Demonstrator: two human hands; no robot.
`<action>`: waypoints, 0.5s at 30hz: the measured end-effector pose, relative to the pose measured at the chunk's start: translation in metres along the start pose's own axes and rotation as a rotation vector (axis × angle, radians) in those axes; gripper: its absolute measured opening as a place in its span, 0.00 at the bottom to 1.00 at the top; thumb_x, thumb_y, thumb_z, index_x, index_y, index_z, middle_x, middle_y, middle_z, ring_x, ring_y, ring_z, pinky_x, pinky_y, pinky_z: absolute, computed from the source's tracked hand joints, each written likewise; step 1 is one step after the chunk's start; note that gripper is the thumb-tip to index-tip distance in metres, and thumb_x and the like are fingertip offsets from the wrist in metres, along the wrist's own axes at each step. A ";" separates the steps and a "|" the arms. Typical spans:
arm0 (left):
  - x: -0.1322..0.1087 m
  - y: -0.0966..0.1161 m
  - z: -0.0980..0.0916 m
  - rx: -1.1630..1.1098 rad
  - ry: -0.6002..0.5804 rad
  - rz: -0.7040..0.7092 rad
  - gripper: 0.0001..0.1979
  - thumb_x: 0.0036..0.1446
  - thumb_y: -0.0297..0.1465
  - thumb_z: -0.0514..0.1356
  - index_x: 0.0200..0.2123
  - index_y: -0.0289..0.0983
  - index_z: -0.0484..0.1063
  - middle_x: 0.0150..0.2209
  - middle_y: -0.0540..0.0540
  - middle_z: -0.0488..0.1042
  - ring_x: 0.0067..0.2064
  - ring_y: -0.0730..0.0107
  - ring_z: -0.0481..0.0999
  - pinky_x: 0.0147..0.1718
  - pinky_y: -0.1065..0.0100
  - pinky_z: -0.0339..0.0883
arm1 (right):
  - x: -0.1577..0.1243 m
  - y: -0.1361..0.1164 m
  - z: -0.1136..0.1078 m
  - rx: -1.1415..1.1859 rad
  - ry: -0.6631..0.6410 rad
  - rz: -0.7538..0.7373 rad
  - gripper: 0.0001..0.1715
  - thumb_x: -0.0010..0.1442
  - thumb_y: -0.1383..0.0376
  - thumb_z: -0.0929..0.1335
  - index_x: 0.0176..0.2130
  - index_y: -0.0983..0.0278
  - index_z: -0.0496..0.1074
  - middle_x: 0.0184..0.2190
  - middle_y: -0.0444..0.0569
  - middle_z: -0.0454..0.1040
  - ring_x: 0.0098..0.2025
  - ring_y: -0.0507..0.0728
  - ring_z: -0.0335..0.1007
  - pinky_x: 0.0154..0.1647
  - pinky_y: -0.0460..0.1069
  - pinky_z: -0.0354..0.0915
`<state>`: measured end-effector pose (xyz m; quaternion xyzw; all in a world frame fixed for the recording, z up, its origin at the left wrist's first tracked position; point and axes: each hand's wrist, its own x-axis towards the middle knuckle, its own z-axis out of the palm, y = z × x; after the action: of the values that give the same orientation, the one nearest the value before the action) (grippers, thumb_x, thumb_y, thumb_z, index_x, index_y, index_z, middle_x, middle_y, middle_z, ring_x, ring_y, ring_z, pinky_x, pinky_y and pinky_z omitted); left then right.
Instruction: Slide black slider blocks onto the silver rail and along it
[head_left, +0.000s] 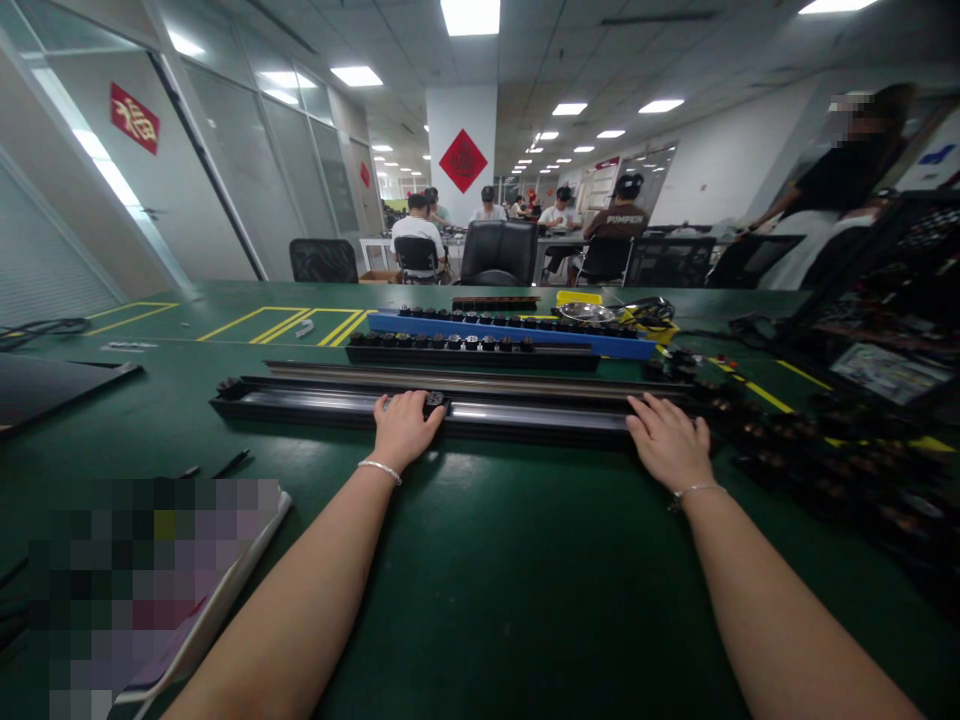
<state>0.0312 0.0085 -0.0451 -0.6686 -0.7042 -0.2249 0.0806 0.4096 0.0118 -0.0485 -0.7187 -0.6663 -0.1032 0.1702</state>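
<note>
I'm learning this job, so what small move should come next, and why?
Probably slide the small black piece left along the black tray with the left hand: it sits near the tray's middle, beside that hand, while another piece is at the left end.

Left hand [403, 430] and right hand [671, 442] touch a black channel [525, 416] on a green table [517, 560].

a red diamond sign [463, 161] on a white pillar [461, 108].
</note>
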 end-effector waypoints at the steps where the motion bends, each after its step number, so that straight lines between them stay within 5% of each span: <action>1: 0.000 0.001 0.000 0.000 -0.006 0.007 0.18 0.58 0.43 0.50 0.45 0.40 0.69 0.46 0.42 0.75 0.51 0.56 0.69 0.57 0.52 0.45 | 0.000 0.001 0.000 -0.008 0.000 -0.003 0.30 0.63 0.55 0.50 0.60 0.54 0.61 0.62 0.46 0.58 0.63 0.61 0.49 0.61 0.68 0.46; 15: -0.001 0.006 0.001 -0.012 0.007 0.001 0.18 0.58 0.42 0.51 0.46 0.38 0.68 0.44 0.41 0.76 0.49 0.56 0.71 0.58 0.53 0.46 | 0.001 0.001 0.000 -0.023 -0.004 -0.010 0.30 0.63 0.54 0.50 0.60 0.54 0.60 0.62 0.46 0.58 0.63 0.61 0.49 0.60 0.67 0.47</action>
<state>0.0368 0.0075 -0.0449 -0.6686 -0.7023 -0.2314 0.0789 0.4110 0.0126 -0.0485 -0.7174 -0.6690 -0.1101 0.1602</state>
